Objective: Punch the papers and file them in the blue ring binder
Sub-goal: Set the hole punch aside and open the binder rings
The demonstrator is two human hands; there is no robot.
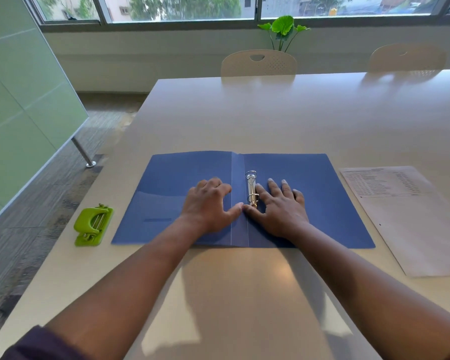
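The blue ring binder [309,188] is laid open and flat on the desk [244,113], its spine running toward the viewer and the metal rings [251,187] standing just right of the spine. Both forearms are stretched forward over the near desk edge, palms down. The left hand [208,203] is rested on the left cover with its fingers bent at the knuckles and its thumb reaching to the spine; nothing is held in its grip. The right hand [281,206] is spread flat on the right cover, fingers straight and splayed, the forefinger lying beside the rings and the thumb tip meeting the left thumb below the lower ring; its grip is wide and empty. The papers [411,219] are stacked to the right of the binder, apart from it. A green hole punch [92,224] is set to the left, near the binder's corner.
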